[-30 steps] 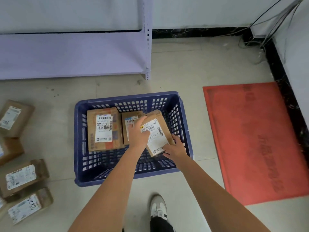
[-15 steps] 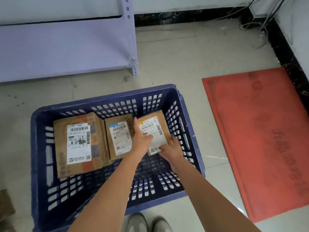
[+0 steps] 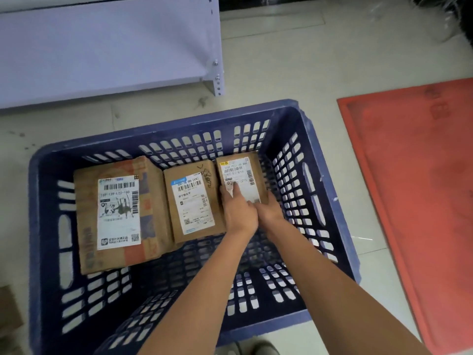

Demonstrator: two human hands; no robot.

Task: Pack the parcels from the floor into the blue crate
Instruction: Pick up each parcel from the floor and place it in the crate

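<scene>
Under both sets of fingers (image 3: 234, 190), the third parcel (image 3: 240, 175) lies flat on the blue crate (image 3: 330, 201) floor, pressed rather than gripped. Left of them sit two parcels (image 3: 115, 213); another box (image 3: 7, 311) waits outside.

Two bare forearms enter from bottom edge, no sleeves in view up to frame border. No watch, bracelet or band on either wrist. Left hand (image 3: 239, 213) bare, no glove, no ring visible; fingers (image 3: 236, 192) short-nailed as far as blur allows. Right hand (image 3: 270, 210) bare too, gloveless, ringless on visible part. Shoe toe (image 3: 257, 349) at bottom edge: pale grey-white upper, rounded cap, dim light, detail unclear.
</scene>
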